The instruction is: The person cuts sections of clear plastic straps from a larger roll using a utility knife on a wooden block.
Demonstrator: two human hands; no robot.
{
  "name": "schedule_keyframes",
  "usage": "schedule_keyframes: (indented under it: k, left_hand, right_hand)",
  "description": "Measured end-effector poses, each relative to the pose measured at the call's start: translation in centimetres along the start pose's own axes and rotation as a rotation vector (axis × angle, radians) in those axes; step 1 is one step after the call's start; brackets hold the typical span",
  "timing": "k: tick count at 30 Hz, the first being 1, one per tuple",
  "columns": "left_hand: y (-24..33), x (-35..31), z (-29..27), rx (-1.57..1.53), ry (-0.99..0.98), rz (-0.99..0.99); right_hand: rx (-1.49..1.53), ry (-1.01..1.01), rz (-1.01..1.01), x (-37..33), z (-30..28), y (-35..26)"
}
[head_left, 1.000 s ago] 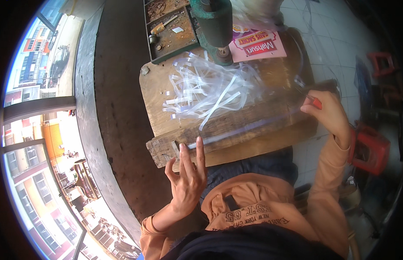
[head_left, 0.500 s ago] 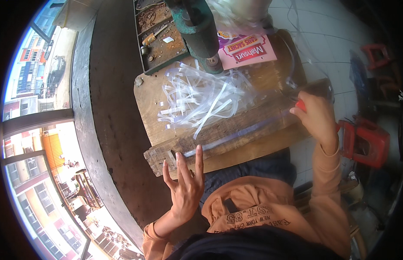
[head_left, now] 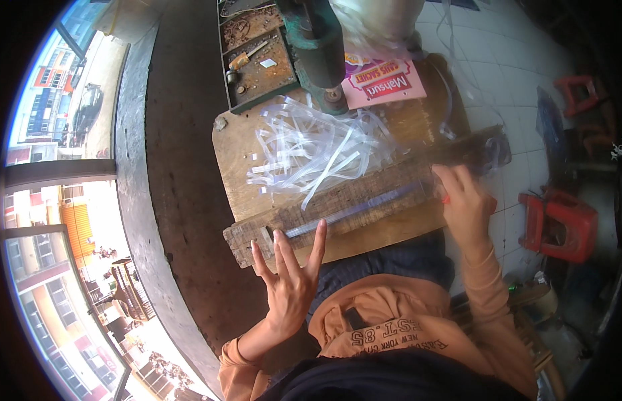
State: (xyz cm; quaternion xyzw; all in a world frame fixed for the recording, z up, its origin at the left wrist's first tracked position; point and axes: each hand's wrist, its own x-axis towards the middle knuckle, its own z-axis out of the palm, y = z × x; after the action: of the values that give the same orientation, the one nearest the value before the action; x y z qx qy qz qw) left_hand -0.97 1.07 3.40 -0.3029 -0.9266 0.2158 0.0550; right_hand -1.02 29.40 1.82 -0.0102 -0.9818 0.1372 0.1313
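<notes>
A long wooden board (head_left: 284,217) lies slantwise along the near side of the wooden tabletop (head_left: 240,170). On it rests a clear plastic strip (head_left: 364,205), its left end close to a small stop block (head_left: 266,234). My left hand (head_left: 289,281) has its fingers spread, with fingertips on the board and at the strip's left end. Toward the strip's right end, my right hand (head_left: 466,207) is closed around a red-handled tool (head_left: 491,204); the fingers hide its working end. Just beyond the board is a loose heap of clear strips (head_left: 317,150).
A green machine column (head_left: 317,53) stands behind the heap, beside a dirty metal tray (head_left: 261,83) of small parts. A pink printed sheet (head_left: 384,83) lies to its right. Red plastic stools (head_left: 561,224) stand on the tiled floor at right.
My right hand has moved left and nearer to me along the board with the red-handled tool. My left hand stays at the strip's left end. The view has shifted slightly.
</notes>
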Motion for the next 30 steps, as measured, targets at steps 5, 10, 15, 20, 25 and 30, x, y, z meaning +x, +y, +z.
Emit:
schedule_keyframes:
  k: [5,10,15,20,25,30]
  left_hand:
    - [0.0,-0.2,0.3,0.023,0.027,-0.001]
    - [-0.9,-0.3,-0.1,-0.17,0.058,-0.025]
    - [-3.1,-0.2,-0.8,-0.337,0.099,-0.057]
    - [-3.1,2.8,-1.9,-0.328,0.318,0.075]
    - [-0.4,11.7,-2.7,-0.688,0.335,0.563]
    - [2.9,18.3,-0.3,-1.045,0.084,0.822]
  right_hand:
    - [-0.034,-0.041,-0.105,-1.6,-0.2,-0.2]
    - [-0.24,-0.13,-0.004,-3.0,0.0,-2.2]
    - [-0.243,-0.153,-0.002,-3.1,0.0,-2.2]
    - [-0.275,-0.193,0.011,-2.8,-0.4,-2.5]
    - [-0.219,-0.155,0.01,-3.0,-0.2,-2.1]
    - [-0.173,-0.211,0.063,-2.8,-0.5,-2.5]
